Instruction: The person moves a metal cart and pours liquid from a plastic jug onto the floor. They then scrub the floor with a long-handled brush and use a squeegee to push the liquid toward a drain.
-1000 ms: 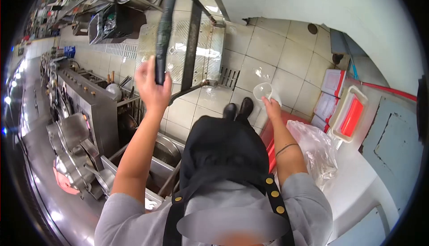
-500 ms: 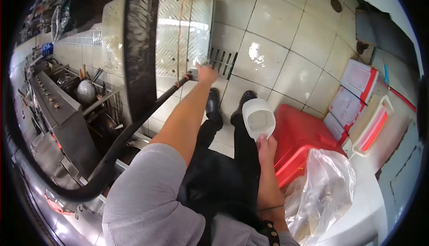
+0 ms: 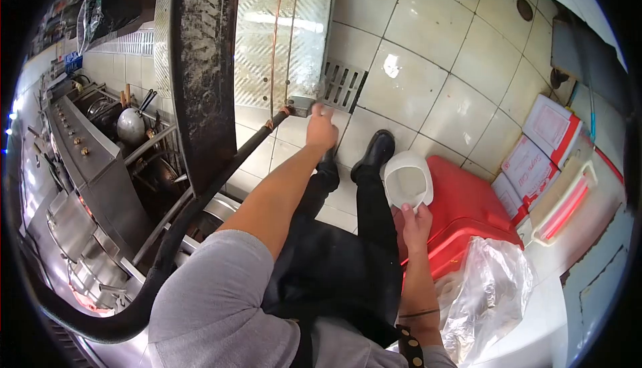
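Observation:
My right hand (image 3: 417, 227) is closed on the short handle of a white plastic scoop (image 3: 409, 179). Its open mouth faces up, and the inside looks pale. My left arm reaches forward, and my left hand (image 3: 324, 130) is slightly blurred, with the fingers partly extended and nothing seen in them. Its fingertips are right beside a small grey metal box (image 3: 301, 106), where the dark hose or pipe (image 3: 247, 158) ends near a textured metal panel (image 3: 257, 53).
A red bin (image 3: 468, 197) stands at my right, with a clear plastic bag (image 3: 491, 281) by it. Farther right are white-and-red boxes (image 3: 528, 160) and a pale tray (image 3: 565, 204). On the left is a steel stove (image 3: 90, 154) with pans. A floor drain grate (image 3: 342, 83) lies ahead.
My left hand has drawn back and to the right, off the metal box it overlapped before. The scoop in my right hand sits slightly farther right and lower in view; the whole view has shifted too.

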Tool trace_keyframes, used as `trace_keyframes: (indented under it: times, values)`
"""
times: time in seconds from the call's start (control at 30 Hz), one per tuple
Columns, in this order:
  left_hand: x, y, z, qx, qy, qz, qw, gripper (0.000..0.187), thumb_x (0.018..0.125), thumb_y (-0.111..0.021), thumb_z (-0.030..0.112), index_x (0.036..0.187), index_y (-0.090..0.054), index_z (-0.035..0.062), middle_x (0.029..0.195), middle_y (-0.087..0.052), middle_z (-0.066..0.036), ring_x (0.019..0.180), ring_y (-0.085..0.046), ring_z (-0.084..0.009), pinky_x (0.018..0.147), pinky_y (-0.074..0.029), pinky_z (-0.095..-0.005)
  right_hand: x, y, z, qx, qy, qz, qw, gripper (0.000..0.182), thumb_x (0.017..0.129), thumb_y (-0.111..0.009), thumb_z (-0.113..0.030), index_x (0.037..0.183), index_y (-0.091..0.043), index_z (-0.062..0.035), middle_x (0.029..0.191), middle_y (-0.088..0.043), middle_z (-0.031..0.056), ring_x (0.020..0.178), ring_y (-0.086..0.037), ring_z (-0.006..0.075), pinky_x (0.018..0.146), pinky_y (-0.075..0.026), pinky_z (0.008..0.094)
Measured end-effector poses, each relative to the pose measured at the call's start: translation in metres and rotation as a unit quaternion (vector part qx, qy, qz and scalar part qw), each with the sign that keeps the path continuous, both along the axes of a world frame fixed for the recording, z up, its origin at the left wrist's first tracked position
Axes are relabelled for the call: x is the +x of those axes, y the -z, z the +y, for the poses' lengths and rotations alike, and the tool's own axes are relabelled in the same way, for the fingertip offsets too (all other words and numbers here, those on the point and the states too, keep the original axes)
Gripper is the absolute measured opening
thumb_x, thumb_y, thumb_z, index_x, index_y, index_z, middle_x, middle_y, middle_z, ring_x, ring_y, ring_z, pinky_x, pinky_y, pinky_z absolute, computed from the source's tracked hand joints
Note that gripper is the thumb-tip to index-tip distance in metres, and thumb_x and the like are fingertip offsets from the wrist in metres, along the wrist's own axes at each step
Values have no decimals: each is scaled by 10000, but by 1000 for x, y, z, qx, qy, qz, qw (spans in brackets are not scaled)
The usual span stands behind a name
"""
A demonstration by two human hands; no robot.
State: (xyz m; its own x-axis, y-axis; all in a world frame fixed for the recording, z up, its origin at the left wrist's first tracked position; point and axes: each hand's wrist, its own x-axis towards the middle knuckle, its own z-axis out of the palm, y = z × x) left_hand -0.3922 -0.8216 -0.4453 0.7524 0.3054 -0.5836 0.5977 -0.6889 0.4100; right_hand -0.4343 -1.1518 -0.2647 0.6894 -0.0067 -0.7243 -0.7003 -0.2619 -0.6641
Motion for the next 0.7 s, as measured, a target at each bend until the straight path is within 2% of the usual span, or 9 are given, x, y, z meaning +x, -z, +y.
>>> trace_keyframes:
  times: [0.13,0.2,0.27,0.37,0.5,0.57,0.6,0.67,0.7]
  values:
    - [25,62,17,-159,-129,130,970,669,823,-689,70,1470,-554,175,1420,-546,-168,1191,-611,-350,1005,-516,-476,32,1,3,-39,-82,-80,993,296,919,-697,-233,1067,-680,23,863,-698,86,804,-642,170,724,-511,334]
    - [44,69,9,-425,-552,25,717,786,877,-676,91,1587,-353,189,1367,-548,-124,1113,-599,-229,930,-506,-457,45,0,11,-21,-71,-78,994,308,917,-697,-236,1079,-678,24,884,-702,91,815,-647,178,734,-510,333]
    - [54,73,8,-434,-588,-16,682,844,895,-662,59,1612,-232,170,1344,-555,-75,1193,-539,-194,916,-485,-465,57,1,22,-3,-62,-70,996,319,914,-696,-239,1092,-677,25,906,-705,96,826,-651,186,745,-509,332]
    - [50,105,8,-421,-652,-125,618,720,893,-682,56,1540,-377,136,1256,-591,-40,1177,-539,-171,944,-480,-398,57,11,31,4,-36,-72,997,340,910,-697,-244,1108,-675,31,957,-707,102,847,-656,205,772,-509,348]
    - [26,126,7,-389,-581,-148,699,595,874,-704,70,1444,-536,98,1190,-657,-29,1070,-606,-191,951,-483,-354,44,33,33,11,-40,-107,993,329,909,-701,-233,1102,-680,32,986,-705,103,866,-655,204,793,-506,342]
    - [12,87,-4,-396,-207,-48,893,451,856,-705,90,1306,-682,79,1094,-725,-65,961,-657,-201,911,-504,-324,40,40,35,9,-43,-102,994,320,909,-702,-229,1097,-683,30,975,-707,102,864,-656,205,796,-505,339]
    - [12,70,-5,-397,-205,-46,894,451,856,-705,90,1306,-682,79,1094,-725,-65,961,-657,-201,911,-504,-324,34,45,35,17,-36,-83,996,315,910,-704,-233,1084,-682,30,963,-711,116,856,-665,216,788,-511,348]
    - [10,38,-8,-326,100,63,938,420,839,-688,96,1257,-723,89,1097,-746,-146,985,-687,-207,892,-532,-324,33,43,41,23,-28,-61,997,311,911,-705,-237,1070,-681,29,950,-715,129,848,-675,226,781,-516,357]
    - [-8,38,-5,-262,27,84,961,381,840,-667,159,1211,-751,136,1084,-752,-155,977,-704,-274,899,-550,-367,40,39,51,22,-69,-69,995,311,914,-705,-241,1064,-679,30,930,-711,149,835,-683,241,769,-522,371]
